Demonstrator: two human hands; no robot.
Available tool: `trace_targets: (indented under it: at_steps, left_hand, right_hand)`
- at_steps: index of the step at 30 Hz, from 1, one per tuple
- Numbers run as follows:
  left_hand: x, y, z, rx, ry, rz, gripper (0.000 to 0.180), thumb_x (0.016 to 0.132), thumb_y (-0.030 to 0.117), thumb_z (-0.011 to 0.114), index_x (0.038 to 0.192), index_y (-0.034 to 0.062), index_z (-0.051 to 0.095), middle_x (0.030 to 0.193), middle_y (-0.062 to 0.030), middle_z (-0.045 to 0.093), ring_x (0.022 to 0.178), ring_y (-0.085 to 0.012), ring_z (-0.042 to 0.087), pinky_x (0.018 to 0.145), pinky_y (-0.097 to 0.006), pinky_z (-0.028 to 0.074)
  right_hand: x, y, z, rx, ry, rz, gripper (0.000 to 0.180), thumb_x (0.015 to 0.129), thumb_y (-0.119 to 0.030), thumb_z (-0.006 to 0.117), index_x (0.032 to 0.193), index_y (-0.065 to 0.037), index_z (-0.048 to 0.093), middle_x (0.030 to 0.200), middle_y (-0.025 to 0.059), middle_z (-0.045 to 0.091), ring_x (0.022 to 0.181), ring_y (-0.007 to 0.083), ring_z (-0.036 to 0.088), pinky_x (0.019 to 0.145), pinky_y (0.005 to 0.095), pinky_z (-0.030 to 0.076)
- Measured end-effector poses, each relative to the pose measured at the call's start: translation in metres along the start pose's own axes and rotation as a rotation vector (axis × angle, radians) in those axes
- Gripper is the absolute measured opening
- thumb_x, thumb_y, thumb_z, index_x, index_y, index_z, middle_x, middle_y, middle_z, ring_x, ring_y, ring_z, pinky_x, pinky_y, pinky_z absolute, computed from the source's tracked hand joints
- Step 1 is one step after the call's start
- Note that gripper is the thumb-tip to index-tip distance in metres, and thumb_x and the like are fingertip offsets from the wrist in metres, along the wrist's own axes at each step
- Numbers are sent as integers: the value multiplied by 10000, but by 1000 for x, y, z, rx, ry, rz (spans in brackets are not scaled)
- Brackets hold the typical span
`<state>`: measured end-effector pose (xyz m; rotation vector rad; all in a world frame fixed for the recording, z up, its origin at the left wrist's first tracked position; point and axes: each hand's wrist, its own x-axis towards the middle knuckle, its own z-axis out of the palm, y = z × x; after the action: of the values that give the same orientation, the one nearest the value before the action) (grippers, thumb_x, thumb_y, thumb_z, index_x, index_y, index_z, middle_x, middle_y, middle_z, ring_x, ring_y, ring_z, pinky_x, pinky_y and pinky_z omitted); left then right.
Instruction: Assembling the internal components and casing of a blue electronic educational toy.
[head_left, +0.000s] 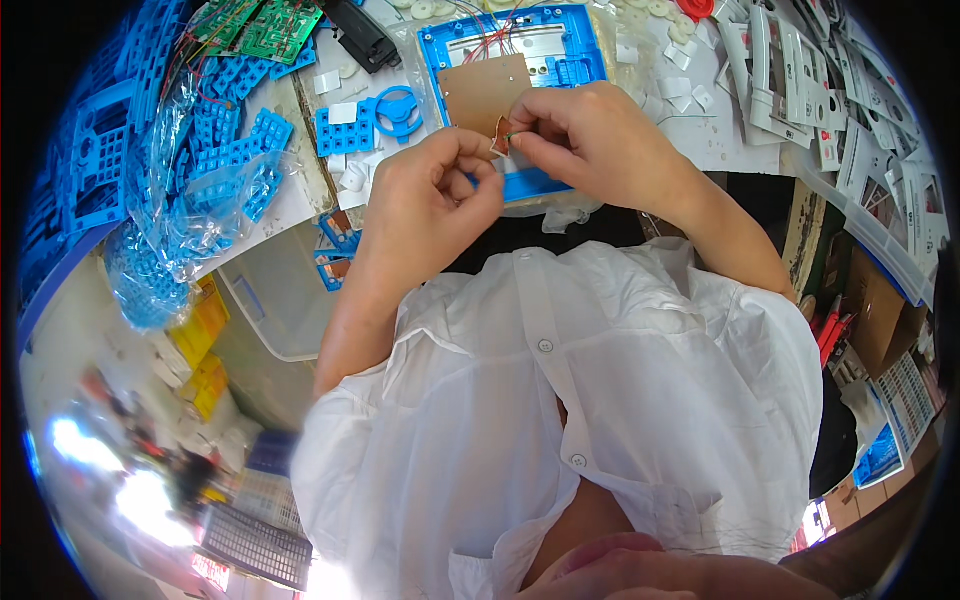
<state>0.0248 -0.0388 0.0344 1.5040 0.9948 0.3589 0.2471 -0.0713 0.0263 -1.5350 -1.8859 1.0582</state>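
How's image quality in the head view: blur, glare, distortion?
Head view: sharp and evenly lit at the hands, left hand and right hand, over the blue plastic frame; lower-left corner blurred, with blown-out white glare; fisheye bends the table edges; black vignette rings the picture.

The small brown part pinched between the left hand and right hand is mostly covered by fingertips, so its shape cannot be determined. The lower edge of the blue frame is hidden behind both hands, and its top is cut off by the picture edge. The lower-left floor area is blurred; it possibly holds crates.
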Motion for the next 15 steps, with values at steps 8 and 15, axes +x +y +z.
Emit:
trace_targets:
  at_steps: [8, 15]
  left_hand:
    - [4, 0, 13, 108, 164, 80, 94, 851, 22, 744, 903, 2, 667, 725, -34, 700, 547, -36, 559, 523, -220, 444]
    - [5, 1, 15, 198, 173, 104, 94, 849, 19, 735, 907, 11, 661, 713, -45, 702, 538, -63, 582, 518, -241, 460]
  right_hand:
    - [0, -1, 1, -7, 7, -1, 136, 894, -165, 666, 896, -29, 659, 721, 171, 677, 692, 369, 672, 644, 448, 526]
    - [0, 0, 1, -11, -9, 3, 135, 893, -165, 663, 891, -30, 657, 724, 174, 679, 694, 375, 670, 643, 451, 527]
